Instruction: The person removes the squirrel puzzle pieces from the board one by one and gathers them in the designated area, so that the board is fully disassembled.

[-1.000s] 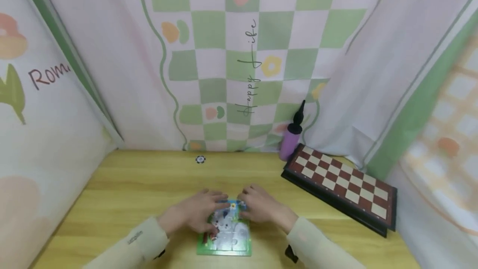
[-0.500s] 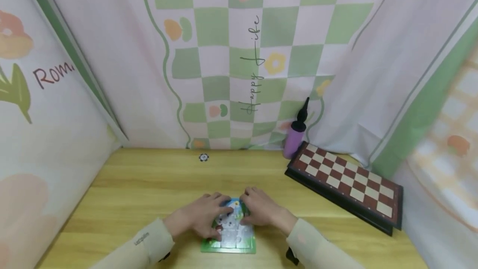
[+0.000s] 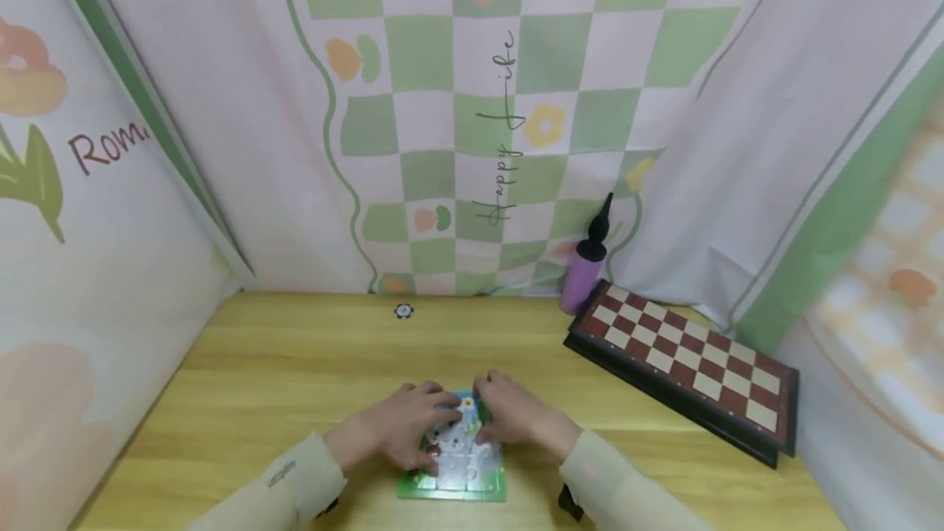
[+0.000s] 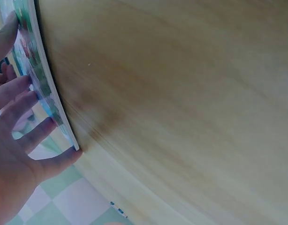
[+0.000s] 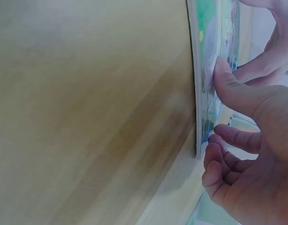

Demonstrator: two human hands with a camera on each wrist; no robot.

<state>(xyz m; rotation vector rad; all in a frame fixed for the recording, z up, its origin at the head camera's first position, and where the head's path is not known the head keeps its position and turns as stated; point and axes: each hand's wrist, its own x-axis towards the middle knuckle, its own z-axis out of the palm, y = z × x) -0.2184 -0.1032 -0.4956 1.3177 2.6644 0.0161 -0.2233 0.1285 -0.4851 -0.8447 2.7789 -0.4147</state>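
A small picture jigsaw puzzle (image 3: 456, 482) with a green border and a grey-white animal lies flat on the wooden table. My left hand (image 3: 406, 430) spans its left side, thumb low on the picture and fingers spread over the upper part. In the left wrist view, the little finger of that left hand (image 4: 15, 152) reaches the board's far corner. At the upper right of the puzzle is my right hand (image 3: 515, 410). The right wrist view shows this right hand (image 5: 261, 150) with its thumb on the picture, index fingertip near the top end and other fingers loosely bent.
Toward the back of the table (image 3: 295, 334) lies a black-and-white round chip (image 3: 403, 311). A purple hand pump (image 3: 581, 281) with a black nozzle stands at the back right. Beside it lies a folded chessboard case (image 3: 686, 367). Patterned cloth (image 3: 420, 121) hangs behind.
Over the last second the left thumb has slid slightly lower on the puzzle and the right thumb has shifted a little. The head view has also shifted slightly. Since half a second ago, hardly anything differs.
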